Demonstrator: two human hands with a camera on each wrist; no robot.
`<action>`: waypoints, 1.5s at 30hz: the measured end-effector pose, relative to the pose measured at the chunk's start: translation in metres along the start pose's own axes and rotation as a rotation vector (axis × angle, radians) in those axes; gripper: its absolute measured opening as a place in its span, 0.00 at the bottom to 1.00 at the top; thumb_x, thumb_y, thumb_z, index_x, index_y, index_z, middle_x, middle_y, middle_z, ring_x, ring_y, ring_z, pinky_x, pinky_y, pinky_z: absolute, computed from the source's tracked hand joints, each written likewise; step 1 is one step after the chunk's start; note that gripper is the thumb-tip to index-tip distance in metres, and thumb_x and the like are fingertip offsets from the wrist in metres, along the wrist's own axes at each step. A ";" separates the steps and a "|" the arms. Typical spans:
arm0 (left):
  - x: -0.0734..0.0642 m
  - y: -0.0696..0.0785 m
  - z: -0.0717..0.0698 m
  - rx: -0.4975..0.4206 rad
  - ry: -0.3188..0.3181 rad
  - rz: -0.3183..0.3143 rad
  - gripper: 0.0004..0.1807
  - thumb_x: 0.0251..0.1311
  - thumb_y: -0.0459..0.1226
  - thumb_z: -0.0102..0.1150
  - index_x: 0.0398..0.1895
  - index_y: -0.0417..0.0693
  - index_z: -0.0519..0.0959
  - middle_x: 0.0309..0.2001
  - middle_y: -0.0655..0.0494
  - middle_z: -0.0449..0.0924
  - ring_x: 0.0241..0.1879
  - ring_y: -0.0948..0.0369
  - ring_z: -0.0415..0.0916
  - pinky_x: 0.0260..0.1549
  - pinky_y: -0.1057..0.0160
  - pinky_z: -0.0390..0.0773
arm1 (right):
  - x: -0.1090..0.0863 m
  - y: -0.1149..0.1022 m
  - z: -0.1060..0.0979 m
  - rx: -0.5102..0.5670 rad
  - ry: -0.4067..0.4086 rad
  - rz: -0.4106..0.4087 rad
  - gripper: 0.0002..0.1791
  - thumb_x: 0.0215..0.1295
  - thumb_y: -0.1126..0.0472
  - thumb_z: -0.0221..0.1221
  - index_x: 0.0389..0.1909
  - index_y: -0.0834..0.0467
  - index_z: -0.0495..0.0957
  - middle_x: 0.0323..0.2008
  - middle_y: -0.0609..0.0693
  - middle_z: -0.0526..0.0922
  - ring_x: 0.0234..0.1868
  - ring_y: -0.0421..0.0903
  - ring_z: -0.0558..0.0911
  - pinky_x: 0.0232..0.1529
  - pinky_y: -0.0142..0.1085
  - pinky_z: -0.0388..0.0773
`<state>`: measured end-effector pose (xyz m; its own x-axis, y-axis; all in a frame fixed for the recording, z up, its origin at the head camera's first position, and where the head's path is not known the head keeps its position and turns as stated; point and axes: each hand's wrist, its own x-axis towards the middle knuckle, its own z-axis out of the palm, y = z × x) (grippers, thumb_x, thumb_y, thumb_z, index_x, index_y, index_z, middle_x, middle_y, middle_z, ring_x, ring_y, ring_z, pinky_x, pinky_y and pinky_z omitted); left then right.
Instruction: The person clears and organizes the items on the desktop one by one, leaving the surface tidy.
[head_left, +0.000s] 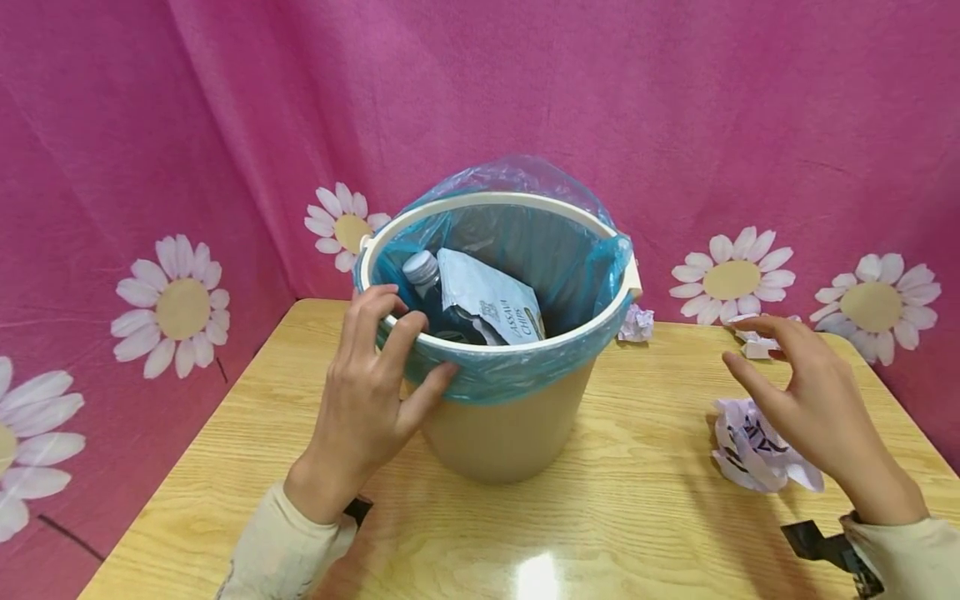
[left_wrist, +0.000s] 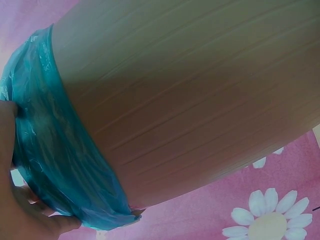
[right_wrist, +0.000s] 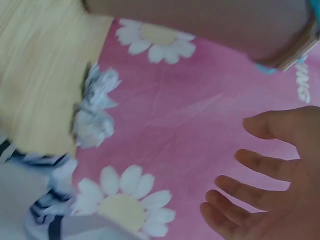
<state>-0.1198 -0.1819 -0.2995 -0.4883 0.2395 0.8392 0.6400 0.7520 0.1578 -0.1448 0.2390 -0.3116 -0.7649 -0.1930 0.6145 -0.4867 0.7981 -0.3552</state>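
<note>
A beige bin [head_left: 510, 442] with a white rim and a blue plastic liner [head_left: 525, 375] folded over its edge stands mid-table. My left hand [head_left: 367, 392] grips the near-left rim, fingers over the top and thumb outside against the liner. Inside the bin lie a bottle [head_left: 422, 268] with a pale cap and a torn cassava chips packet [head_left: 487, 292]. To the right, my right hand [head_left: 825, 408] hovers with fingers spread and nothing between them, over a crumpled paper [head_left: 750, 442] with dark markings. The right wrist view shows that crumpled paper apart from the fingers [right_wrist: 260, 165].
At the back of the wooden table [head_left: 630, 517], a small paper ball [head_left: 636, 323] sits right behind the bin, and another crumpled piece [head_left: 757, 346] lies partly behind my right hand. Pink cloth [head_left: 487, 83] with white daisies hangs along the table's back and sides.
</note>
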 end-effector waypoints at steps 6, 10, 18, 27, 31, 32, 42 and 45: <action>-0.001 -0.001 0.001 0.000 -0.015 0.000 0.31 0.70 0.61 0.44 0.52 0.41 0.74 0.57 0.38 0.68 0.67 0.44 0.61 0.58 0.42 0.75 | -0.004 0.034 0.006 -0.050 -0.141 0.048 0.22 0.65 0.63 0.64 0.57 0.66 0.74 0.51 0.68 0.78 0.49 0.67 0.75 0.44 0.56 0.67; 0.000 -0.001 0.001 -0.004 -0.012 0.000 0.31 0.70 0.61 0.45 0.52 0.42 0.74 0.57 0.38 0.68 0.67 0.44 0.61 0.58 0.41 0.74 | -0.005 0.050 0.005 -0.058 -0.210 0.060 0.23 0.65 0.63 0.64 0.57 0.69 0.72 0.52 0.71 0.77 0.52 0.70 0.73 0.48 0.63 0.66; 0.001 -0.001 -0.001 0.003 0.004 0.002 0.30 0.70 0.60 0.45 0.51 0.42 0.74 0.56 0.38 0.68 0.66 0.44 0.62 0.57 0.42 0.75 | -0.003 0.073 -0.002 -0.089 -0.360 0.133 0.25 0.66 0.59 0.65 0.56 0.70 0.72 0.53 0.74 0.75 0.52 0.71 0.74 0.45 0.64 0.69; 0.000 -0.001 -0.001 0.006 -0.003 -0.009 0.31 0.70 0.61 0.45 0.51 0.42 0.74 0.56 0.38 0.68 0.66 0.44 0.62 0.56 0.41 0.76 | -0.006 0.090 0.000 -0.093 -0.575 0.198 0.34 0.67 0.54 0.64 0.62 0.74 0.66 0.57 0.79 0.70 0.49 0.77 0.75 0.44 0.67 0.73; -0.001 0.000 -0.001 0.005 0.000 -0.008 0.31 0.70 0.61 0.45 0.51 0.42 0.74 0.56 0.38 0.68 0.66 0.44 0.62 0.57 0.41 0.75 | -0.009 0.094 0.003 -0.093 -0.591 0.194 0.34 0.66 0.55 0.64 0.61 0.76 0.65 0.57 0.79 0.70 0.49 0.75 0.76 0.46 0.67 0.73; -0.001 0.000 -0.001 0.005 0.000 -0.008 0.31 0.69 0.61 0.45 0.51 0.42 0.74 0.56 0.38 0.68 0.66 0.44 0.62 0.57 0.41 0.75 | -0.009 0.095 0.003 -0.091 -0.605 0.204 0.34 0.66 0.55 0.64 0.61 0.76 0.65 0.57 0.80 0.70 0.48 0.75 0.77 0.45 0.66 0.74; 0.000 -0.001 -0.001 0.007 0.008 -0.001 0.31 0.70 0.61 0.45 0.51 0.42 0.74 0.55 0.38 0.69 0.66 0.44 0.62 0.56 0.41 0.76 | -0.012 0.103 0.004 -0.074 -0.772 0.305 0.31 0.67 0.51 0.63 0.56 0.73 0.71 0.45 0.71 0.81 0.44 0.65 0.81 0.40 0.56 0.81; 0.001 -0.001 0.000 0.001 0.012 0.002 0.31 0.70 0.61 0.46 0.50 0.42 0.74 0.55 0.38 0.69 0.66 0.44 0.62 0.56 0.41 0.76 | -0.012 0.104 0.004 -0.090 -0.769 0.308 0.30 0.65 0.50 0.65 0.53 0.73 0.74 0.44 0.70 0.81 0.42 0.62 0.81 0.39 0.55 0.81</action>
<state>-0.1203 -0.1825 -0.2989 -0.4800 0.2338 0.8456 0.6406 0.7519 0.1557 -0.1881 0.3214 -0.3587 -0.9490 -0.2687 -0.1649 -0.1980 0.9151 -0.3512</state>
